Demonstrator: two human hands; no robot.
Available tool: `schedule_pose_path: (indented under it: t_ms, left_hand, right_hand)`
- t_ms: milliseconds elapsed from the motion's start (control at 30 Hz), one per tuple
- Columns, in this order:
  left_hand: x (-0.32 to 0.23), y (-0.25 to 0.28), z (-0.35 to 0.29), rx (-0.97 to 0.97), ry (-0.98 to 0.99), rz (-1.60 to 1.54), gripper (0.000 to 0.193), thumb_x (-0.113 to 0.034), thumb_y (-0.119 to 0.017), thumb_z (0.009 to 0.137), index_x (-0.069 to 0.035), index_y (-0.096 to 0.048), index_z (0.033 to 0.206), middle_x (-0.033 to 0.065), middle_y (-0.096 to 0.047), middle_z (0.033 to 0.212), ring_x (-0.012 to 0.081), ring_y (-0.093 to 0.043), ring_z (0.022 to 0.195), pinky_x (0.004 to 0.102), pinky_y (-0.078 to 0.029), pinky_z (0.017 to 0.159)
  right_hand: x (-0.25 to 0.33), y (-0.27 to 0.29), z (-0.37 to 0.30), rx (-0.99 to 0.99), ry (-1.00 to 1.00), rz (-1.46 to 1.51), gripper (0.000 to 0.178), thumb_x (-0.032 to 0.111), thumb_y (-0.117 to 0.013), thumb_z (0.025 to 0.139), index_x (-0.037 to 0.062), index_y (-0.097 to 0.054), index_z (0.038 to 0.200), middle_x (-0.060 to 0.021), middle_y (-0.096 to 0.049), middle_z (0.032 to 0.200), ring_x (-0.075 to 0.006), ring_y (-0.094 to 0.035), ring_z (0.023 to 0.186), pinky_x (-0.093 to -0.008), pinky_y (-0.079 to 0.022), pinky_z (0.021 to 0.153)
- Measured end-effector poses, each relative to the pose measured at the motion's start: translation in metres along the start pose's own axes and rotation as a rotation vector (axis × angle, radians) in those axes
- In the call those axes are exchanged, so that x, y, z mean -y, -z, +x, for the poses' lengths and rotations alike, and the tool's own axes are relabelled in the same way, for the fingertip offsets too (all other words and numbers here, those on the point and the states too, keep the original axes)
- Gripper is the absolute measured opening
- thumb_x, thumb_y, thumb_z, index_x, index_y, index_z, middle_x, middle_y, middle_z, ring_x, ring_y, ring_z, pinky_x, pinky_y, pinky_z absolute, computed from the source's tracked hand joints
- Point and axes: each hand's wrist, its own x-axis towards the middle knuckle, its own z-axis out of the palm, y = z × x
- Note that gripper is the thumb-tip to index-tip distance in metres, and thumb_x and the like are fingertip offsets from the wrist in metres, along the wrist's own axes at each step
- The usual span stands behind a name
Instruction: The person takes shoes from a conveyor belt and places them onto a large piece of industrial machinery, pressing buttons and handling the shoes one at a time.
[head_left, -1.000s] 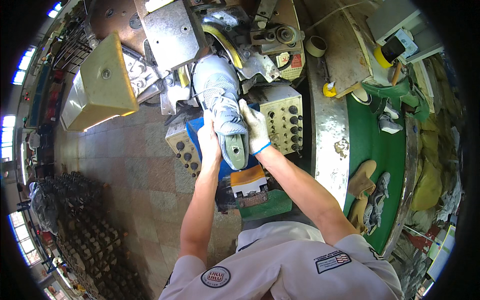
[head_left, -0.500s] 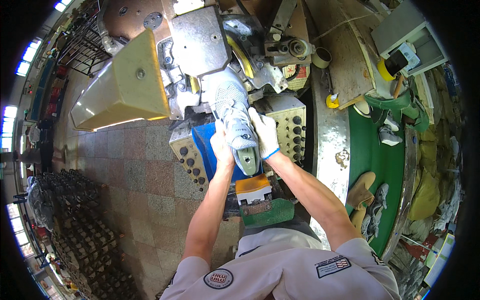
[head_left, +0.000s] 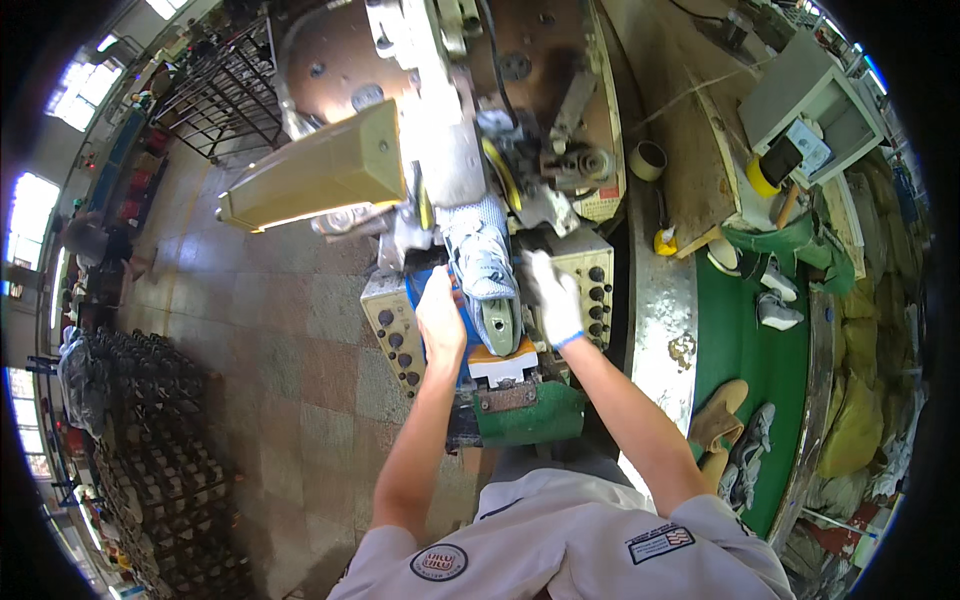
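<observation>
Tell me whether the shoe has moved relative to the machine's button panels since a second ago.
Cannot tell for certain: the camera shifted. The shoe lies between the button panels as before, the left hand and right hand flanking it.

Both arms reach forward, left hand (head_left: 441, 318) bare (right hand (head_left: 553, 299) gloved).

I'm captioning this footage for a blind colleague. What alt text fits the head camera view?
Seen from above, a person holds a grey shoe upper on a shoe-making machine, bare left hand on one side, white-gloved right hand on the other. More shoes lie on a green bench to the right.
</observation>
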Motion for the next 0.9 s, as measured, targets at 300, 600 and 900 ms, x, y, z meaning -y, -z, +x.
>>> schedule_pose_path:
  t_ms: [300, 600, 900]
  left_hand:
    - [-0.078, -0.055, -0.064, -0.175, -0.595, 0.456, 0.057, -0.020, -0.083, 0.077, -0.005, -0.055, 0.125, 0.0158, -0.064, 0.113, 0.0339, -0.063, 0.106, 0.0380, -0.050, 0.096]
    - [-0.063, -0.040, -0.073, -0.275, -0.327, 0.573, 0.060, -0.028, -0.079, 0.078, -0.008, -0.056, 0.131, 0.0188, -0.065, 0.123, 0.0392, -0.064, 0.111, 0.0432, -0.052, 0.094]
    - [-0.068, -0.048, -0.081, -0.318, -0.476, 0.583, 0.061, -0.027, -0.081, 0.078, -0.008, -0.057, 0.131, 0.0190, -0.069, 0.116, 0.0383, -0.067, 0.105, 0.0425, -0.054, 0.090]
  right_hand:
    - [-0.036, 0.178, -0.070, 0.219, 0.264, -0.106, 0.047, 0.025, -0.038, 0.108, -0.0006, -0.047, 0.146, -0.0186, -0.063, 0.130, -0.0258, -0.067, 0.108, -0.0340, -0.059, 0.088]
    - [0.001, 0.178, -0.093, -0.059, -0.258, 0.071, 0.055, 0.043, -0.061, 0.100, 0.0013, -0.058, 0.137, -0.0171, -0.070, 0.121, -0.0281, -0.072, 0.095, -0.0355, -0.055, 0.077]
    - [0.029, 0.158, -0.073, 0.117, -0.231, 0.062, 0.058, 0.038, -0.064, 0.099, -0.0050, -0.054, 0.137, -0.0192, -0.069, 0.117, -0.0268, -0.073, 0.094, -0.0341, -0.056, 0.077]
